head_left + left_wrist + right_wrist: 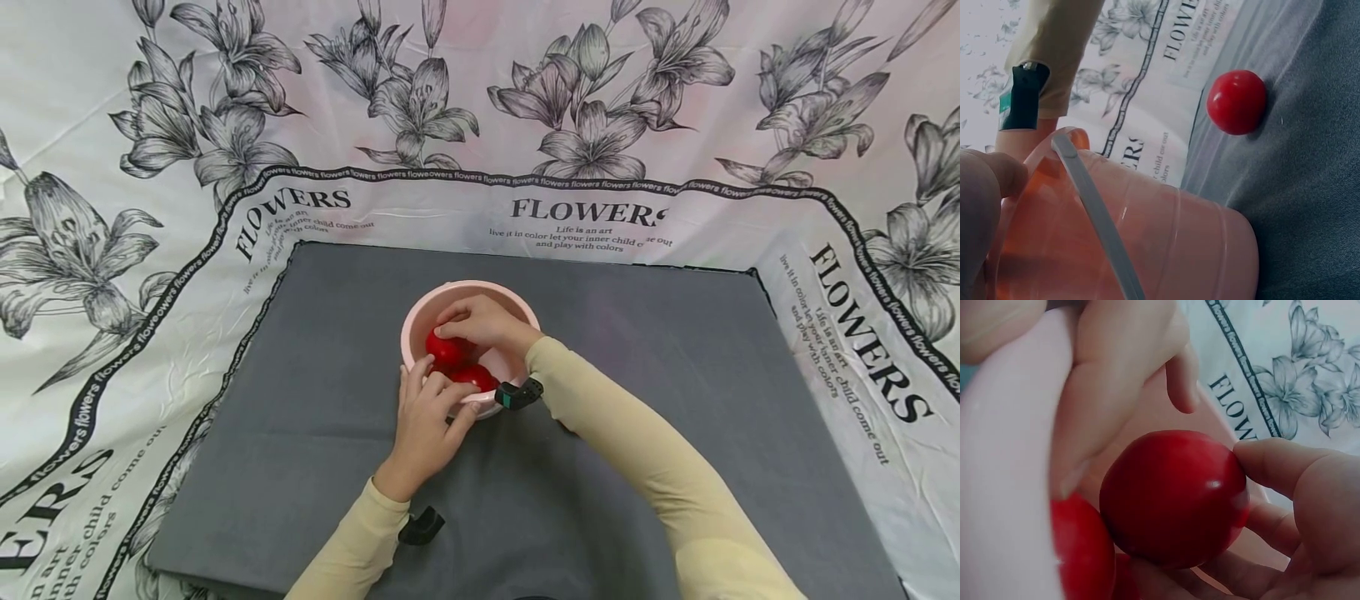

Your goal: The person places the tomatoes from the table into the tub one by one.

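Observation:
A pink bucket (pixel 407 337) with a grey handle (pixel 1099 215) stands on the dark grey cloth. My left hand (pixel 429 425) grips its near rim, fingers over the edge and thumb on the outside. Inside the bucket, my right hand (pixel 489 323) holds a red tomato (pixel 1175 497) between thumb and fingers. Another tomato (pixel 477 377) lies against it, nearer the front wall, and a bit of more red shows beneath them. In the left wrist view, a loose tomato (pixel 1237 102) rests on the cloth beside the bucket; the right arm hides it from the head view.
The dark grey cloth (pixel 322 375) covers the flat surface around the bucket. A white flower-printed sheet (pixel 465 208) rises behind and at both sides. Black bands (pixel 422 525) sit at both wrists, and the right forearm (pixel 630 442) reaches across the bucket's right side.

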`<state>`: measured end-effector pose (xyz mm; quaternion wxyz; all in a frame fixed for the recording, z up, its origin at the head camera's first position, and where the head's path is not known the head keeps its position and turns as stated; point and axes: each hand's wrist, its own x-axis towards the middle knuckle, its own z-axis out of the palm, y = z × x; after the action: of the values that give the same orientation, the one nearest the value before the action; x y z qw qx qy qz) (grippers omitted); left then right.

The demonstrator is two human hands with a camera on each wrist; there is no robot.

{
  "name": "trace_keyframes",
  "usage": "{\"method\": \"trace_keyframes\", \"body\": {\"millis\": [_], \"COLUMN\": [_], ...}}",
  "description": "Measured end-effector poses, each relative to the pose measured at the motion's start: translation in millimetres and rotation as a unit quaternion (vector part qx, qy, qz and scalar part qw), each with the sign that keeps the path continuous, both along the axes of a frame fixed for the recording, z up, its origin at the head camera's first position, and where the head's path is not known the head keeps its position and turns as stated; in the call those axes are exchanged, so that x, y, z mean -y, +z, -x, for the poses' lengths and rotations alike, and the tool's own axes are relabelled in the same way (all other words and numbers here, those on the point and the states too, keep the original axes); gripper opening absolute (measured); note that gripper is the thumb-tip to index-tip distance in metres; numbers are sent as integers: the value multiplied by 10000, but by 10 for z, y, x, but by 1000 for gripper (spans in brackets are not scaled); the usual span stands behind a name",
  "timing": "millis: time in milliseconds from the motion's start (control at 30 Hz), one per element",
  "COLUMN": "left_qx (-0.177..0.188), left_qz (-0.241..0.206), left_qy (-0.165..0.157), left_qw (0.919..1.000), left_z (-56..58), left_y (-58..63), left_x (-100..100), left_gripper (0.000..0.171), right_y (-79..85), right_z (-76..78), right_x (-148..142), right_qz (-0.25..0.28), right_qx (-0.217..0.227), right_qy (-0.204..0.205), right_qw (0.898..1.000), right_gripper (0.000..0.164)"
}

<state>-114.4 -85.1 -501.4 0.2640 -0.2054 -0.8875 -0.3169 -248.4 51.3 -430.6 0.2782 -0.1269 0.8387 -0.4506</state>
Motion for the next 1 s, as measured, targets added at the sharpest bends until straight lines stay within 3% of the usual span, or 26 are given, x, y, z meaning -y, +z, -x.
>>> {"method": "trace_keyframes", "body": {"millis": [367,633,833,1000], "left_qx": [124,147,166,159], "left_qz": [69,22,-31,-80], "left_qy": [44,28,24,39], "left_qw": [9999,9999,9999,9998], "left_z": [-2,-12,-16,-21], "left_y": [17,9,7,4], "left_x": [0,-6,-9,-10], "left_gripper": [19,19,20,21], "right_y": [-2,136,392,589], "right_z": [-46,-33,-14,-30], "right_x": [-46,-207,-580,-1103], "right_qz": [202,-19,351,652], "right_qx": [105,-46,-213,-127], "right_qy": [-336,-367,-668,-1186], "right_qw": [9992,9993,9969,9907], "right_gripper": [36,38,40,45]}}
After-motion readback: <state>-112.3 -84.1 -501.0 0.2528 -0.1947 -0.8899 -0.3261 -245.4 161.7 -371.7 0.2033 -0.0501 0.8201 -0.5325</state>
